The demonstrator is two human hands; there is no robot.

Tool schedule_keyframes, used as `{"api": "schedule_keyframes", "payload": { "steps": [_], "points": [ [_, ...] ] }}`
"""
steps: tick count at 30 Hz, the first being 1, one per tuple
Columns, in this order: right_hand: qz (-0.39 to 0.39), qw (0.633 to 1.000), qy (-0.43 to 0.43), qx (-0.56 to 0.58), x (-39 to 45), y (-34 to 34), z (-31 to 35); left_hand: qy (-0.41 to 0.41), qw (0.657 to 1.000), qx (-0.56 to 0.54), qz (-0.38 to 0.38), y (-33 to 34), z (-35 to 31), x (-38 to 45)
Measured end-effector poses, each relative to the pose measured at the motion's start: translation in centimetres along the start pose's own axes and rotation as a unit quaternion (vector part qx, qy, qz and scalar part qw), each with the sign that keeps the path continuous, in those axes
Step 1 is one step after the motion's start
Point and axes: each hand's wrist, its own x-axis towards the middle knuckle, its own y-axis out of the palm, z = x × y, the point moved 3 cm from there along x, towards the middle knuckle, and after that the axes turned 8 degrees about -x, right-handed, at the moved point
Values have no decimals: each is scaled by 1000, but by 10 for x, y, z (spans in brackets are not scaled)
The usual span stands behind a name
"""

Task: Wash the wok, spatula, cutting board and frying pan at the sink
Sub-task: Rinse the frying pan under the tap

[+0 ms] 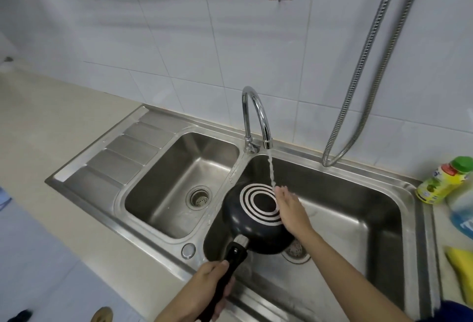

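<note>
Item in hand: black round non-stick frying pan [258,219], turned underside-up with white rings showing, held over the right basin of the stainless steel double sink [358,245].
Left hand [204,288]: fingers wrapped round the pan's black handle.
Right hand [290,206]: fingers straight, flat against the pan's base, holding nothing.
Water: running from the chrome curved tap [256,117] onto the right hand's fingertips.
Progress: pan's underside apparently being rinsed.
Outstanding: wok, spatula and cutting board not in view; their state cannot be told.
</note>
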Motion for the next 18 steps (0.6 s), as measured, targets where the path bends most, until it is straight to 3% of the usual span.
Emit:
{"api": "schedule_keyframes", "payload": {
  "steps": [3, 8, 10, 18],
  "points": [
    [-12, 1000, 5, 17, -4, -10, -13, -5, 1000, -17, 19, 9, -2, 5],
    [-34, 961, -212, -174, -37, -12, 2, -11, 999, 26, 36, 40, -9, 27],
    [-3, 950, -244, -194, -43, -11, 4, -28, 997, 54, 37, 52, -14, 33],
    [90, 983, -97, -124, 17, -23, -5, -19, 990, 124, 67, 42, -7, 32]
  ]
}}
